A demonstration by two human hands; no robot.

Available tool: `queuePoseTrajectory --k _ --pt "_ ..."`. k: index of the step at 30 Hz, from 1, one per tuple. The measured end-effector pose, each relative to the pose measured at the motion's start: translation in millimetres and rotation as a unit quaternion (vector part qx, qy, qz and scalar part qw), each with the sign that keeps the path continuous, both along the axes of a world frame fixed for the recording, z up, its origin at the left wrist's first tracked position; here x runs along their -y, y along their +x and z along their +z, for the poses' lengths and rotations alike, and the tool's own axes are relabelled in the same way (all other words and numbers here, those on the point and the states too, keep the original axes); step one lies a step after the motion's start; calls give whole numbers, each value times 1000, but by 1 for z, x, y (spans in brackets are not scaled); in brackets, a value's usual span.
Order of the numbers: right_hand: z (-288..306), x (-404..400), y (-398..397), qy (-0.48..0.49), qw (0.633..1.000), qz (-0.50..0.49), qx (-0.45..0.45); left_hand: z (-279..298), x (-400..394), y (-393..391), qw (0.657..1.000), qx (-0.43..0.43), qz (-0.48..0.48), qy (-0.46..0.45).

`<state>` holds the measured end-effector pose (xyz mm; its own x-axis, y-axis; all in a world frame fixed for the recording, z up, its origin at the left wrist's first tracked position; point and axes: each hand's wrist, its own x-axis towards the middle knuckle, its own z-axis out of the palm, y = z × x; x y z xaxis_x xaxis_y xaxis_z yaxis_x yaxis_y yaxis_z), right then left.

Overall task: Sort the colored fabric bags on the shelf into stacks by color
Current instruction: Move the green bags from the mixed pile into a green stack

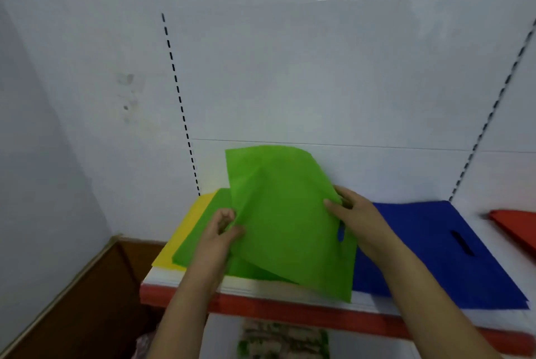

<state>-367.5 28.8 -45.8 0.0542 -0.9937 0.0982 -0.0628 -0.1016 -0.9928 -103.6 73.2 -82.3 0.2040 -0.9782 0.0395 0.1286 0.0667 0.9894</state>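
Observation:
I hold a green fabric bag lifted and tilted above the shelf, its far end raised against the back wall. My left hand pinches its left edge and my right hand grips its right edge. Beneath it lies another green bag on top of a yellow bag at the left end of the shelf. To the right, a blue bag with a slot handle lies flat. A red bag shows at the far right edge.
The white shelf has a red front strip and a white back panel with slotted uprights on both sides. A grey wall closes off the left. Brown floor and a patterned item show below the shelf.

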Motion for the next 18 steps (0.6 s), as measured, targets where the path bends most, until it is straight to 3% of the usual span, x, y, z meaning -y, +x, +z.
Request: queuePoseTrajectory --k 2,4,6,8,13,18 --pt "15 -15 -28 47 988 -15 147 10 -3 -20 993 -92 -64 20" --pt "26 -32 -62 55 976 -61 202 19 -12 -52 982 -134 -128 41" --pt "31 -53 -99 47 970 -104 215 23 -20 -86 974 -125 -177 70" --pt "32 -74 -139 33 963 -151 221 30 -28 -128 979 -61 -183 62" --pt "23 -128 -274 -19 932 -297 207 30 -45 -248 984 8 -177 -11" --pt "17 -207 -437 -65 896 -439 8 25 -78 -386 973 130 -172 -83"
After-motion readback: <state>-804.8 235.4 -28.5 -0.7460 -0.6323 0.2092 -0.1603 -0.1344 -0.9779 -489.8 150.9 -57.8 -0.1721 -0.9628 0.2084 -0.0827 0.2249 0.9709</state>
